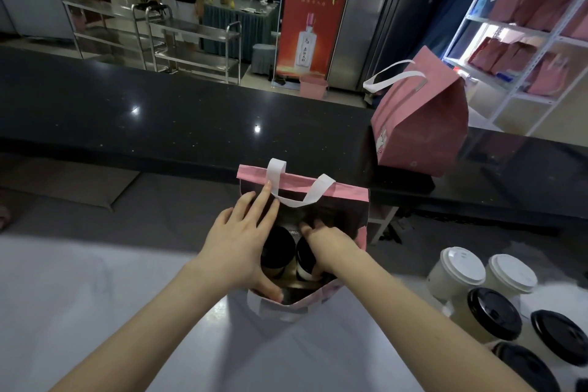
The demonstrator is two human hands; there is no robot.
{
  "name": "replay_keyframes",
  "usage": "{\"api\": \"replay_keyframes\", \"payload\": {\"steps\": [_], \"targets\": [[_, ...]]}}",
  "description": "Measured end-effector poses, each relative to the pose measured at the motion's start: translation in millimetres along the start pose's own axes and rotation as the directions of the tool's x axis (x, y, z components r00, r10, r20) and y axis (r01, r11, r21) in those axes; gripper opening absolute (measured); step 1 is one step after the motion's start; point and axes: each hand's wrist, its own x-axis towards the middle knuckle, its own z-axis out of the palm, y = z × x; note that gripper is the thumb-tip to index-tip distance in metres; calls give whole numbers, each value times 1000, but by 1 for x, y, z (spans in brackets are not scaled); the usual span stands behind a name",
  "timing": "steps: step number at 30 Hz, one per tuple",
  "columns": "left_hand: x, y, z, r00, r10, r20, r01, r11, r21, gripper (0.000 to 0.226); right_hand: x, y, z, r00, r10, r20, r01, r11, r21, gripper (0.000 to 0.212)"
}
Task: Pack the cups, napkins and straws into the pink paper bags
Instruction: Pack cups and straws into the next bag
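Pink bag (350, 197) open on bench (95, 296), two black-lidded cups (276, 248) inside. Left grip (235, 248) spread flat against bag mouth; right grip (331, 248) down inside, curled round right cup (304, 259).

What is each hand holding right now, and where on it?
Right hand grips the black-lidded cup by its side, inside the pink bag. Left hand holds nothing; its straight fingers spread the bag's mouth.

Left hand (235, 245) splayed, fingers straight; right hand (327, 243) angled down, fingers curled round a cup (304, 259)

Cups (477, 289) right of the bag (318, 191)
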Motion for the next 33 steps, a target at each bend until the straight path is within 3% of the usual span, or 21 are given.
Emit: {"api": "replay_keyframes", "payload": {"steps": [12, 14, 18, 22, 24, 26, 27, 29, 33], "targets": [[11, -2, -3, 1000, 19, -9, -20, 997, -77, 141, -2, 9, 7, 998, -42, -38, 42, 999, 15, 91], [11, -3, -3, 999, 21, -26, -24, 993, -115, 140, -17, 13, 4, 990, -68, -120, 73, 997, 40, 87], [11, -5, -5, 999, 21, -33, -27, 981, -192, 136, -68, 29, -14, 922, -193, -336, 199, 980, -17, 55], [14, -4, -8, 999, 11, -31, -19, 959, -281, 128, -112, 56, -11, 925, -252, -285, 221, 966, -134, 79], [15, -2, -11, 999, 10, -35, -22, 938, -346, 119, -118, 71, -1, 913, -275, -301, 210, 950, -230, 69], [16, 1, -15, 1000, 14, -24, -22, 916, -401, 116, -116, 84, 10, 851, -312, -423, 159, 920, -359, 23], [16, 3, -18, 1000, 17, -14, -21, 906, -423, 119, -113, 92, 13, 822, -294, -487, 91, 913, -397, 11], [16, 9, -20, 1000, 23, 4, -19, 891, -454, 123, -106, 105, 13, 806, -229, -547, 11, 928, -372, 22], [15, 28, -14, 998, 46, -31, -55, 902, -428, 106, -104, 129, 14, 805, -80, -588, -99, 959, -266, 15]]}}
